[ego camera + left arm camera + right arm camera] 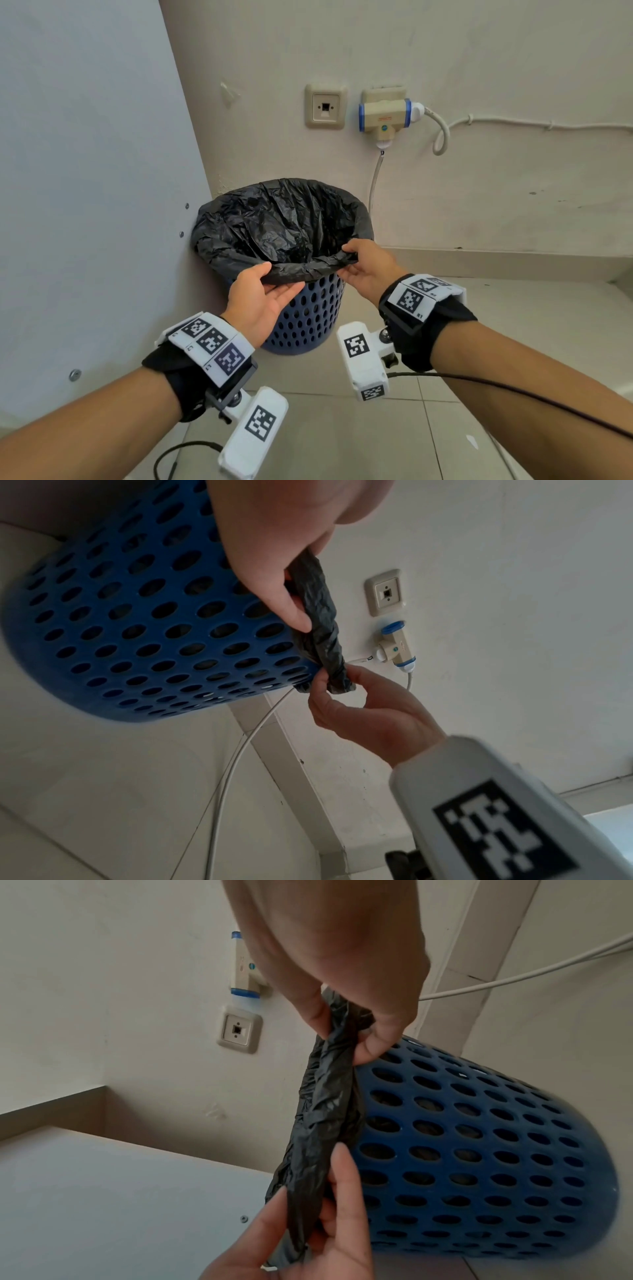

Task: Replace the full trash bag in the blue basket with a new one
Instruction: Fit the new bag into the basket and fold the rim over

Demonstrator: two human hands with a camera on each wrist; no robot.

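While both hands pinch the black bag's (274, 222) rolled edge, the blue basket's (308, 318) contents stay hidden.

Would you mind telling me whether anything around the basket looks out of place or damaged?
Nothing stands out. The blue basket stands upright in the corner, the black bag lines it untorn, and both hands pinch its rolled near edge.

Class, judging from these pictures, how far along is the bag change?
Done: a black bag lines the blue basket. In hand: both hands, left and right, pinch its rolled edge at the near rim. Left: whether it is the old or new bag cannot be told.
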